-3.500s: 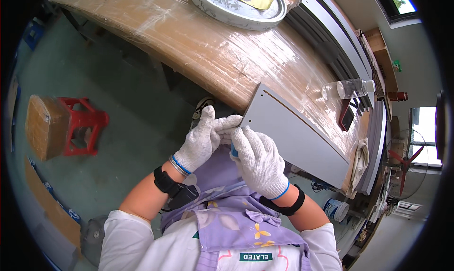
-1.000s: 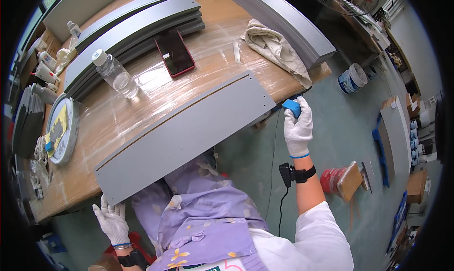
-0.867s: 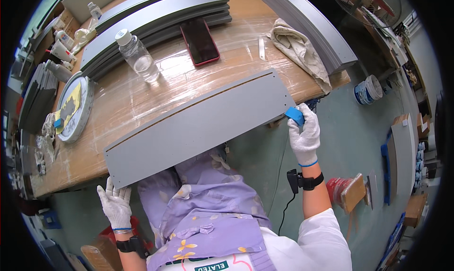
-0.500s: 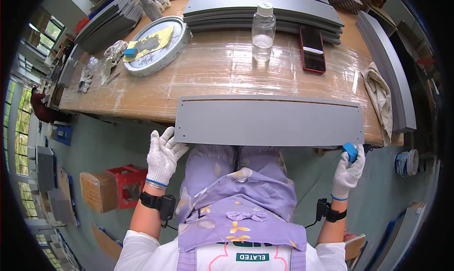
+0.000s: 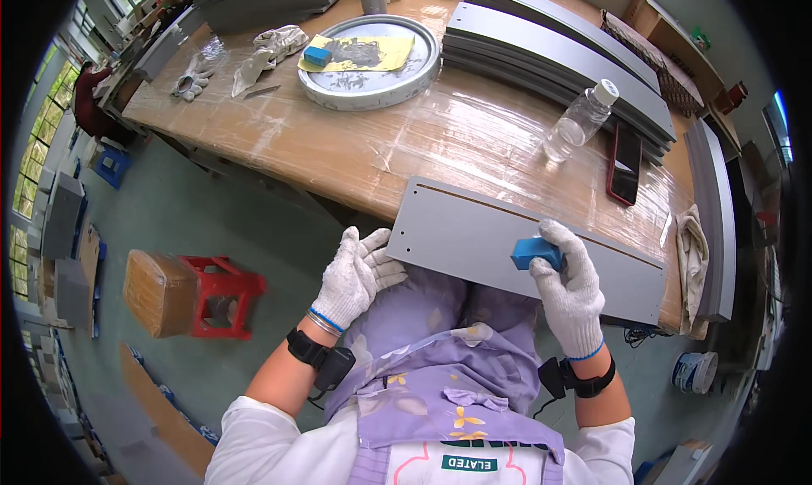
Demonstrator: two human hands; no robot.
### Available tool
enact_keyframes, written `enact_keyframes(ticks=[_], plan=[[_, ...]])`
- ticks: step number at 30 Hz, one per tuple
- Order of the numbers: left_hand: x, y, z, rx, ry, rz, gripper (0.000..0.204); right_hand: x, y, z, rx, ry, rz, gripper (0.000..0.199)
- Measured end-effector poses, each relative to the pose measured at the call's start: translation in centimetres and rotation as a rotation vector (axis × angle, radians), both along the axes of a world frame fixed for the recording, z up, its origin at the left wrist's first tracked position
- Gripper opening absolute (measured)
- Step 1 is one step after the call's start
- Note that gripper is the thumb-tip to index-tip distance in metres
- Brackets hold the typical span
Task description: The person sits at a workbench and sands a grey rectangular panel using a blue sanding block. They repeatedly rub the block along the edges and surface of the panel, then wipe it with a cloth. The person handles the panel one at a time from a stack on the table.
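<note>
A long grey board (image 5: 474,231) with a brown groove along its far edge lies at the table's near edge and overhangs my lap. My gloved left hand (image 5: 356,275) is at the board's left end, palm up with fingers spread; its fingertips reach the corner. Between the thumb and fingers of my gloved right hand (image 5: 572,295) is a small blue block (image 5: 536,252), held above the right half of the board. At the far side, a round grey lid (image 5: 423,79) carries a yellow sheet (image 5: 393,52) smeared with grey and a second blue block (image 5: 317,56).
A clear bottle (image 5: 575,126) and a phone (image 5: 625,165) lie beyond the board, before stacked grey boards (image 5: 541,58). A cloth (image 5: 692,265) hangs at the right edge. On the floor at left is a red stool (image 5: 224,295). Another person (image 5: 90,96) is far left.
My right hand has moved left with the blue block, from the board's right corner to above its surface. My view has turned toward the left, and the left hand stays by the board's left end.
</note>
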State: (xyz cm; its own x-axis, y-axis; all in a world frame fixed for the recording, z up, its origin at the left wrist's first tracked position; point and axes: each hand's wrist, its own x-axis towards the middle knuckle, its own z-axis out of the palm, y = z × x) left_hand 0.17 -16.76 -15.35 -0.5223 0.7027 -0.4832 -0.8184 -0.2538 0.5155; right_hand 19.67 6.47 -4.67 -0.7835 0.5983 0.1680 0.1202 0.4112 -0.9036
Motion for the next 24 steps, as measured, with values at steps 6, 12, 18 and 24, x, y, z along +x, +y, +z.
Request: enact_keyframes(ticks=[6,12,18,24], plan=[[-0.5,0.3,-1.1,0.105,-0.129,-0.117,0.078,-13.5,0.7,2.4,0.210,-0.155,0.169,0.042],[-1.2,-0.3,-1.5,0.130,-0.174,-0.173,0.089,-28.9,0.5,1.3,0.625,-0.234,0.348,0.056],[-1.6,-0.1,-0.7,0.102,-0.178,-0.198,0.097,-34.7,1.6,-2.1,0.854,-0.509,0.483,0.088],[-0.4,1.3,0.7,-0.119,-0.146,-0.080,0.092,-26.8,2.4,1.9,0.690,-0.263,0.536,0.072]])
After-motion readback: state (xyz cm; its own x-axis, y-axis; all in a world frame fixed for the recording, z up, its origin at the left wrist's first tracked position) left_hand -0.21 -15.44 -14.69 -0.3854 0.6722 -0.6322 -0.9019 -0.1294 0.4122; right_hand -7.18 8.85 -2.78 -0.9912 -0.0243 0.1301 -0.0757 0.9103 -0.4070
